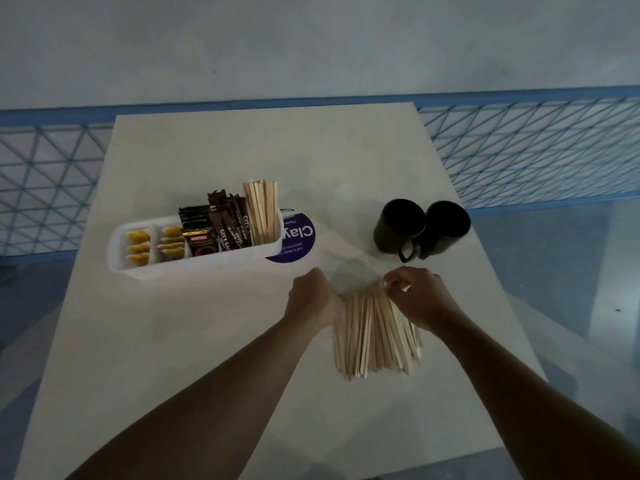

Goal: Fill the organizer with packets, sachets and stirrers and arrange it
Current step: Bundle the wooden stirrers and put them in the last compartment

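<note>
A person's left hand (pixel 313 299) and right hand (pixel 420 297) close on the far end of a loose bundle of flat wooden stirrers (pixel 375 336) at the near middle of a pale, smooth tabletop (pixel 173 341), the left curled into a fist at the bundle's left edge, the right pinching a few sticks between thumb and fingertips. The white plastic organizer (pixel 194 261), oblong with rounded corners, sits to the left and farther back: yellow sachets (pixel 138 247) fill its two left compartments, black packets (pixel 201 237) and brown sticks lettered "CITY CAFE" (pixel 230 226) stand in the middle, and upright wooden stirrers (pixel 261 213) crowd the right end. Just beside it lies a round purple label (pixel 298 239) reading "Clay", upside down. Two black mugs (pixel 420 228) stand touching, right of centre. Blue wire mesh (pixel 519 154) borders the table.
</note>
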